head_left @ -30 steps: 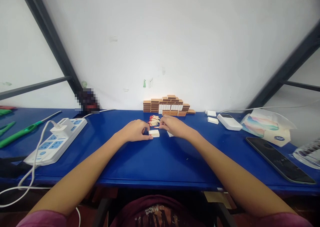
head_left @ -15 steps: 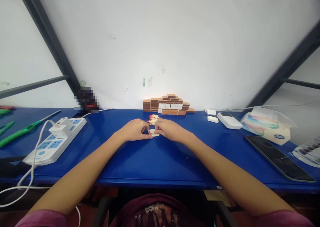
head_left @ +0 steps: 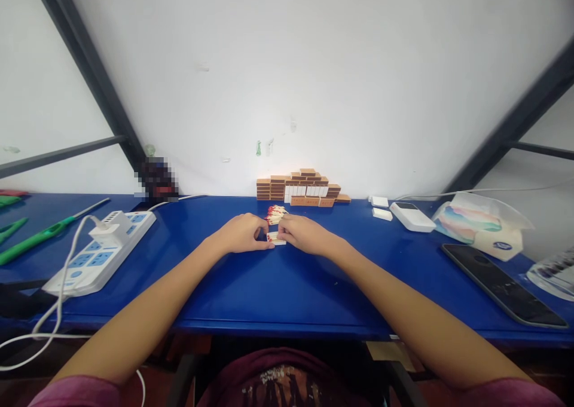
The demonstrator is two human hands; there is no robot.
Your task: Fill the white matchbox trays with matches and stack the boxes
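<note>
A small white matchbox tray with red-headed matches inside lies on the blue table in front of me. My left hand steadies its left end, thumb at the near corner and fingers at the far one. Over the right part of the tray, my right hand is closed in a pinch. Its fingers hide whatever is between them. Just beyond the tray is a loose pile of matches, heads mostly to the left. Several brown matchboxes are stacked against the wall behind it, with white trays standing among them.
To the left lie a white power strip with a plugged-in charger and a green long-necked lighter. On the right are small white boxes, a white device, a tissue pack and a phone.
</note>
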